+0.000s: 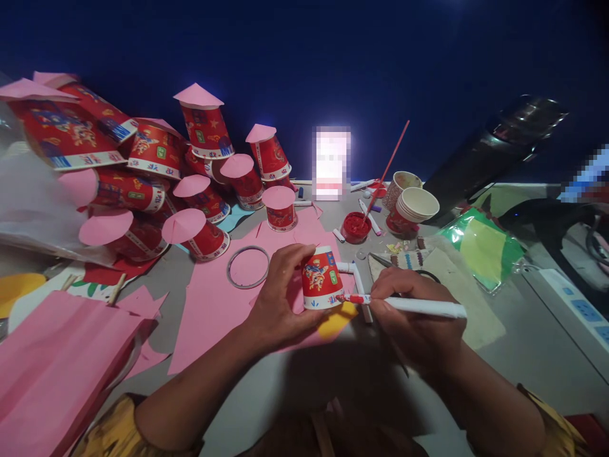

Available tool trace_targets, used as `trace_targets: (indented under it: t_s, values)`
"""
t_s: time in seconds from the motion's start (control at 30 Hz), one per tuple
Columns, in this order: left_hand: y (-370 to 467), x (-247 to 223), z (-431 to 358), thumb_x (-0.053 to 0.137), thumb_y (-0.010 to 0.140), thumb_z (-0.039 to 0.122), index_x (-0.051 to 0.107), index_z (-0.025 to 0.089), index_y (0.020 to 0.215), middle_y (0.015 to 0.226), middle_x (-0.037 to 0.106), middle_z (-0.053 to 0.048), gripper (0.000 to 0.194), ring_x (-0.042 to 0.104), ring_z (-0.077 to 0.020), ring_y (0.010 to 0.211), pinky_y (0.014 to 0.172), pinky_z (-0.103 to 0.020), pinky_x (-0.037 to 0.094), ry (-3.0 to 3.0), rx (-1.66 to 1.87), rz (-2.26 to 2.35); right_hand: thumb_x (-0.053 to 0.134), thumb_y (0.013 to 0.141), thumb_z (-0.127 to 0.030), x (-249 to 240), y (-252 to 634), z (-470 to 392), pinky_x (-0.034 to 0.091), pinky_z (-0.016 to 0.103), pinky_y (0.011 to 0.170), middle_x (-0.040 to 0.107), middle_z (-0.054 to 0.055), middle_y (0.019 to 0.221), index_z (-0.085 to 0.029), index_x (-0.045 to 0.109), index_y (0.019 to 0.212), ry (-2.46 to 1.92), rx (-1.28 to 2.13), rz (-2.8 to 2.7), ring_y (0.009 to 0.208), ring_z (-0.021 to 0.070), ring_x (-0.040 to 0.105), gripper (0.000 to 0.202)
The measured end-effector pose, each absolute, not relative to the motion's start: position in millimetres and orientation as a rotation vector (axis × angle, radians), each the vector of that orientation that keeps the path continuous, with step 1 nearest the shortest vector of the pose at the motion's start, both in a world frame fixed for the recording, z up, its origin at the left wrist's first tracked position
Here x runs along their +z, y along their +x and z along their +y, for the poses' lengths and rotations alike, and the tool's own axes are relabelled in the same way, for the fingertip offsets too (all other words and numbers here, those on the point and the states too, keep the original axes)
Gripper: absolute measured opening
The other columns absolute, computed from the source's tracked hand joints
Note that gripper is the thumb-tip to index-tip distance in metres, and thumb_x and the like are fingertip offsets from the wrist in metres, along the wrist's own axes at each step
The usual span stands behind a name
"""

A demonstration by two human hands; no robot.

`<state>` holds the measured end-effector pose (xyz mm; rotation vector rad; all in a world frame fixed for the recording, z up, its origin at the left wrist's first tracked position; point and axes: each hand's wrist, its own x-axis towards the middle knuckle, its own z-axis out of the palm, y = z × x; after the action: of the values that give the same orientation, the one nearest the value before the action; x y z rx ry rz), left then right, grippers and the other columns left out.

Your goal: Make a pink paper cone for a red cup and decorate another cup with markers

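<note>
My left hand (280,295) is wrapped round an upside-down red paper cup (322,274) with a printed cartoon figure and a white rim at the bottom. Between the fingers of my right hand (419,314) is a white marker (428,307), its red tip touching or very near the cup's white rim, which carries small blue and red marks. Pink paper (214,304) lies under and left of the cup, with a grey ring (228,270) on it. A yellow paper piece (337,320) shows just below the cup.
Several red cups with pink cone tops (202,127) are piled at the left. A red paint pot (356,228) with a stick in it stands beyond my hands, near stacked paper cups (416,206). A black flask (495,152), green packet (480,247) and power strip (566,304) are at the right.
</note>
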<state>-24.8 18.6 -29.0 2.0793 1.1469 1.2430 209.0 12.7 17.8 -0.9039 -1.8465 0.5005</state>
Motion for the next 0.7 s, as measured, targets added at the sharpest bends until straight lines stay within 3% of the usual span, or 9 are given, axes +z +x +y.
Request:
trace_targets:
  t_s: [0.43,0.7]
  values:
    - [-24.0,-30.8,18.3,0.084,0.082,0.044,0.044,0.031,0.149,0.142,0.053,-0.012,0.079,0.055,-0.0323,0.129,0.105,-0.054,0.054,2.072,1.264,1.167,0.068,0.088,-0.014,15.5,210.3,11.4,0.05,0.03,0.059,0.071,0.0,0.071,-0.023,0.065,0.086,-0.84,0.549,-1.884,0.061,0.0166,0.067,0.01]
    - [-27.3,-30.1,19.9,0.09,0.077,0.046,0.044,0.027,0.149,0.137,0.058,-0.014,0.087,0.056,-0.0326,0.122,0.102,-0.051,0.051,2.232,1.263,1.205,0.066,0.091,-0.012,15.7,206.6,9.6,0.052,0.028,0.062,0.071,0.002,0.075,-0.021,0.065,0.094,-0.714,0.588,-1.943,0.065,0.0157,0.067,0.01]
